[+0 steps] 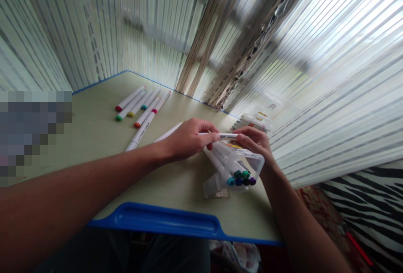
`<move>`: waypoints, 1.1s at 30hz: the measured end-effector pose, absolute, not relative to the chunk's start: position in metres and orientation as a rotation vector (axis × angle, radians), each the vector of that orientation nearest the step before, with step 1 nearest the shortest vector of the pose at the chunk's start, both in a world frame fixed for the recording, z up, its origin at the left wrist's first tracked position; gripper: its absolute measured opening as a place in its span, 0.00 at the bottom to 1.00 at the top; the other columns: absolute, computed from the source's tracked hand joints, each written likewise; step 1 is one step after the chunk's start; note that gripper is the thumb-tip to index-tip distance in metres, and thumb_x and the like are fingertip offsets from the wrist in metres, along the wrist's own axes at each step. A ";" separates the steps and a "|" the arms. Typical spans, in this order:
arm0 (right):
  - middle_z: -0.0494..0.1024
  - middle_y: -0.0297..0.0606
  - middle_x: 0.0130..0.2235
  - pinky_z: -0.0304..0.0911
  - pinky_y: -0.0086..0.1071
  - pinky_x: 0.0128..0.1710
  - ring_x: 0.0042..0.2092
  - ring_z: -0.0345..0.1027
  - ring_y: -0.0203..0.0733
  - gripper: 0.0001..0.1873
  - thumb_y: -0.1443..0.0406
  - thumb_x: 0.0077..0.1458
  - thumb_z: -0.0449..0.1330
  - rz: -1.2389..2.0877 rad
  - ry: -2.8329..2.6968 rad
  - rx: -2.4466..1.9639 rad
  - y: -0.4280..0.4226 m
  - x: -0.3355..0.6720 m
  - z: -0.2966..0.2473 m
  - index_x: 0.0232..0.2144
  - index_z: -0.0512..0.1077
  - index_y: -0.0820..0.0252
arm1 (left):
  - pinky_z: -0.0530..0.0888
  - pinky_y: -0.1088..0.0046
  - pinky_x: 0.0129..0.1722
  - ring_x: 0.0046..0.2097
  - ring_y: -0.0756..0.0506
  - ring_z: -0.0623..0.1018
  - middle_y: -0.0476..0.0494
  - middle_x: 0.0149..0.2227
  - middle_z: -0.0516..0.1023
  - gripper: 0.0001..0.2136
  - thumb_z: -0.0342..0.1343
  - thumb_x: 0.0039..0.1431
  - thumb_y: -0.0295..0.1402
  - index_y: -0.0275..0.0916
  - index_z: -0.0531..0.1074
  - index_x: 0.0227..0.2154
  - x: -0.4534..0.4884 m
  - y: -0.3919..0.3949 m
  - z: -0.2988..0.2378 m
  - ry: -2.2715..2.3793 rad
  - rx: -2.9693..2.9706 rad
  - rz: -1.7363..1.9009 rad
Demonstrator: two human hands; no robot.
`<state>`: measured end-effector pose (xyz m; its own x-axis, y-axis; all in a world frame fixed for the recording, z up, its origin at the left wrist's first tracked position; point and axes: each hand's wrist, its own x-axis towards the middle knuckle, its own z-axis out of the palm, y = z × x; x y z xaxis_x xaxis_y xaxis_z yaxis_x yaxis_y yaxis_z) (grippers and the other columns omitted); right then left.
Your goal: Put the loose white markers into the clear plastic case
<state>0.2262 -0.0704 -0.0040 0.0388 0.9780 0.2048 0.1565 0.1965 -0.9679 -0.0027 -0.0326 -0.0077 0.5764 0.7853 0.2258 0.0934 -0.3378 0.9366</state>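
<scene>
A white marker [228,136] lies level between my two hands. My left hand [197,139] pinches its left end between thumb and fingers. At the other end my right hand [253,139] has its thumb and fingers closed on the marker. Just below them, a clear plastic case [258,162] lies tilted on the table with several markers [242,176] inside, their blue, green and purple ends facing me. The case's far part is hidden behind my hands. Under my left forearm, a white marker with a yellow end [170,132] is partly covered.
Several white markers [137,101] with red, green, yellow, orange and pink ends lie at the table's back left. Another clear case of markers [256,121] stands at the back right, near the striped string curtain [151,25]. A blue tray edge [166,220] lines the table's front.
</scene>
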 end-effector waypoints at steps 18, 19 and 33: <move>0.81 0.35 0.27 0.68 0.29 0.25 0.26 0.72 0.37 0.14 0.54 0.44 0.75 0.943 -1.347 -1.198 -0.068 0.228 -0.006 0.30 0.82 0.55 | 0.62 0.77 0.23 0.23 0.52 0.69 0.46 0.26 0.79 0.13 0.57 0.59 0.37 0.34 0.82 0.36 -0.002 -0.033 -0.007 0.730 1.820 0.866; 0.81 0.34 0.27 0.68 0.29 0.25 0.25 0.72 0.37 0.14 0.54 0.43 0.75 0.942 -1.345 -1.198 -0.068 0.228 -0.006 0.29 0.81 0.55 | 0.62 0.77 0.23 0.23 0.52 0.69 0.46 0.26 0.79 0.13 0.57 0.59 0.37 0.34 0.82 0.36 -0.002 -0.033 -0.007 0.730 1.820 0.866; 0.81 0.35 0.26 0.68 0.27 0.24 0.25 0.73 0.36 0.15 0.54 0.40 0.76 0.958 -1.321 -1.189 -0.069 0.225 -0.002 0.28 0.82 0.56 | 0.64 0.76 0.27 0.27 0.50 0.73 0.46 0.27 0.80 0.13 0.56 0.60 0.36 0.34 0.82 0.37 -0.004 -0.036 -0.004 0.759 1.971 0.887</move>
